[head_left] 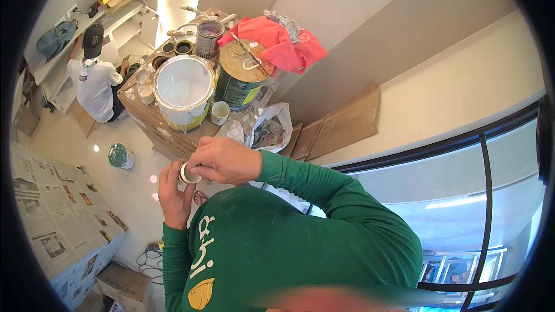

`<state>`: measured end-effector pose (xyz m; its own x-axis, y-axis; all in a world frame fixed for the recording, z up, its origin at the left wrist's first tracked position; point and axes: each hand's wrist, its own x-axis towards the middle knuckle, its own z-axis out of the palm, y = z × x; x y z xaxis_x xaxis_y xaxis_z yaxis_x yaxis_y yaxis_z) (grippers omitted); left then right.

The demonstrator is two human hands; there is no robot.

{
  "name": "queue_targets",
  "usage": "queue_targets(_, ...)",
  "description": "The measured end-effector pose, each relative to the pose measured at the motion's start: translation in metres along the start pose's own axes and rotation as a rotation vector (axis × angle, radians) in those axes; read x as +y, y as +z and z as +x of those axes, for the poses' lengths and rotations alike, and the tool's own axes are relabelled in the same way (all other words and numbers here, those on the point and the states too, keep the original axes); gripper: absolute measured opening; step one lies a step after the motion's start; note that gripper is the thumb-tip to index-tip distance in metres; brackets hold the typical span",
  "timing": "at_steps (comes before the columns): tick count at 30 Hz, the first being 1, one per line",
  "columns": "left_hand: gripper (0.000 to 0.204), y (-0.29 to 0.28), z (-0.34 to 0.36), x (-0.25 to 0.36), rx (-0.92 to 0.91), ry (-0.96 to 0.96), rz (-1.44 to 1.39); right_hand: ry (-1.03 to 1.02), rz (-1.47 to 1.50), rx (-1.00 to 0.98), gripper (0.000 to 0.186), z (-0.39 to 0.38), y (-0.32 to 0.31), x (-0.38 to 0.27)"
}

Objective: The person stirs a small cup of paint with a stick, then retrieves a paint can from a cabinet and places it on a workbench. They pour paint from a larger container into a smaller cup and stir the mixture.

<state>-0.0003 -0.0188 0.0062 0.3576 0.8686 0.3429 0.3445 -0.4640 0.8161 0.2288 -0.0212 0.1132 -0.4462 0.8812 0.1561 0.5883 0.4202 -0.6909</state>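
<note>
Both hands meet on a small white roll [189, 173], likely tape: left hand [175, 196] cups it from below, right hand [224, 160] closes over the top, fingers pinching it. Looks early, no strip pulled that I can see. Open white paint bucket [184, 89] and green can [241, 78] sit on a cardboard-covered bench [173, 138]; newspaper [58, 208] on the floor, another person [95, 81] crouched at the shelves.

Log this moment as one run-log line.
left hand: cupping small white roll | right hand: fingers pinching same roll | ahead: open white paint bucket, green can, red cloth on cardboard-covered table
</note>
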Motion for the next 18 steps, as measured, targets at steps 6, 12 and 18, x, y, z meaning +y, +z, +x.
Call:
queue_targets(6,0.067,0.0017,-0.0013,-0.0003,0.016,0.002,-0.027,-0.04,-0.005,0.063,0.014,0.0021,0.0026,-0.0012)
queue_targets(12,0.069,0.0001,-0.0039,-0.0012,0.008,-0.003,-0.009,-0.131,0.11,0.05,0.014,0.0016,0.0031,-0.003)
queue_targets(18,0.067,-0.0018,-0.0055,0.001,0.012,0.007,-0.008,-0.118,0.095,-0.01,0.015,0.0018,0.0068,-0.0071)
